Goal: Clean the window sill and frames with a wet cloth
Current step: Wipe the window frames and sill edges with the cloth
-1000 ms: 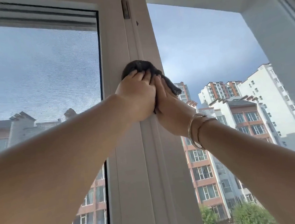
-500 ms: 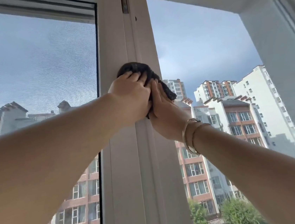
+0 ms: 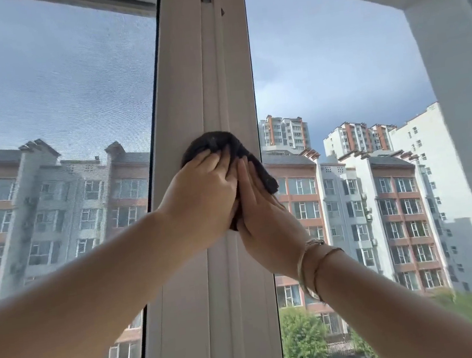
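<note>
Mesh screen filling the left pane. Left hand, fingers curling over the dark cloth, is pressing it to the central frame post; right hand, fingers straight, is bracing alongside. Cloth is sitting lower on the post than a second ago: the downward wipe is progressing.

The upright white window frame between the two panes carries a dark cloth, which is pressed flat against its ridged middle. A mesh screen covers the pane on its left; clear glass lies on its right.
</note>
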The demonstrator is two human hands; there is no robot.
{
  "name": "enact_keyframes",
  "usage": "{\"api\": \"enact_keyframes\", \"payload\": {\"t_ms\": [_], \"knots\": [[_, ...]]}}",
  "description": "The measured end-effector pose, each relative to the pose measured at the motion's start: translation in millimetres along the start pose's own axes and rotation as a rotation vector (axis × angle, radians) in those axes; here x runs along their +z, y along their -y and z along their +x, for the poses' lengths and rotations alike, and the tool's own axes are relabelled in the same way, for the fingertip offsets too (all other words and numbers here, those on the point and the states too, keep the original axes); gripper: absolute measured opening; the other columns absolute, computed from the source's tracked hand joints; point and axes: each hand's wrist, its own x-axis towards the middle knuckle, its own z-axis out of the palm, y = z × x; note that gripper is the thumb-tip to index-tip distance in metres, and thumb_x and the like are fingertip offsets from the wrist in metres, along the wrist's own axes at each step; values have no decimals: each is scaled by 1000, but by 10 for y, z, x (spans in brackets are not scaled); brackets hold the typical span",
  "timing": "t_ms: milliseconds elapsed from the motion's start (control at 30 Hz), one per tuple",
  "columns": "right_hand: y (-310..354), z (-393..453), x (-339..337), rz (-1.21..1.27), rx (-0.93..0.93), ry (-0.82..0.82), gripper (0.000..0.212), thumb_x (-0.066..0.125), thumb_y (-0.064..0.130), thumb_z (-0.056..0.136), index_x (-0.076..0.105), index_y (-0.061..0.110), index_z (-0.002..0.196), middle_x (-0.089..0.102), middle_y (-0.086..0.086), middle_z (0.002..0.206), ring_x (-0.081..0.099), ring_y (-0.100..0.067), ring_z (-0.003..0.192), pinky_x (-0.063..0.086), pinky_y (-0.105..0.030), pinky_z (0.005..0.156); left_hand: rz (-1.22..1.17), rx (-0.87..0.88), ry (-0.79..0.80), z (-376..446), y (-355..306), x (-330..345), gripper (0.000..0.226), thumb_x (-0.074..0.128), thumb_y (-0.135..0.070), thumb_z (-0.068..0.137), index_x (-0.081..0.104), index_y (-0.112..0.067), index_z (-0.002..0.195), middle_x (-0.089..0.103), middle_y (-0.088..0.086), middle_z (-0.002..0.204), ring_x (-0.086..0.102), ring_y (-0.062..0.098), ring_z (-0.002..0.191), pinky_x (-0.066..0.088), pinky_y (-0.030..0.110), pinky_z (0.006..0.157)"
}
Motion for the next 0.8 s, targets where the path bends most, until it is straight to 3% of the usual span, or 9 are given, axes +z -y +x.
{"api": "enact_keyframes", "payload": {"t_ms": [100, 200, 300, 433, 600, 800], "knots": [[3, -155, 35, 4, 6, 37, 71, 32, 18, 98, -19, 10, 148, -11, 0, 158, -7, -6, 145, 13, -27, 119, -56, 36, -4, -152, 9, -78, 56, 56, -36, 78, 60, -6, 124, 62, 13, 125, 56, 26, 118, 37, 38, 107], [-24, 71, -100, 33, 25, 52, 74, 35, 22, 99, -19, 12, 148, -11, -2, 158, -2, -11, 146, 19, -31, 118, -150, -4, 6, -13, 165, -202, 66, 58, -40, 82, 42, -10, 139, 48, 6, 141, 37, 23, 135, 20, 36, 115], [-81, 504, -299, 16, 57, 95, 72, 37, 20, 100, -16, 8, 148, -16, -8, 157, -12, -16, 145, 3, -28, 118, -181, -91, 8, 301, 368, -228, 75, 56, -39, 88, 22, -9, 147, 25, 6, 154, 15, 19, 145, 13, 32, 118], [-116, 743, -354, 10, 67, 93, 68, 35, 18, 100, -11, 7, 149, -17, -11, 157, -16, -19, 144, -6, -24, 114, -157, -102, 18, 435, 448, -146, 66, 46, -37, 94, 23, -5, 147, 17, 7, 157, 5, 17, 147, 8, 30, 117], [-75, 303, -127, 7, 17, 29, 67, 33, 22, 101, -11, 8, 149, -19, -7, 157, -17, -13, 144, -5, -24, 116, -173, -71, -22, 99, 239, -80, 59, 43, -37, 96, 33, -5, 144, 27, 6, 154, 10, 17, 146, 10, 29, 117], [88, -575, 315, -39, -27, 51, 68, 28, 28, 100, -19, 11, 146, -28, 0, 151, -24, -8, 141, -9, -22, 116, -138, -54, -23, -727, -282, -9, 52, 61, -29, 82, 57, -1, 127, 55, 11, 135, 43, 23, 133, 34, 36, 109]]}}
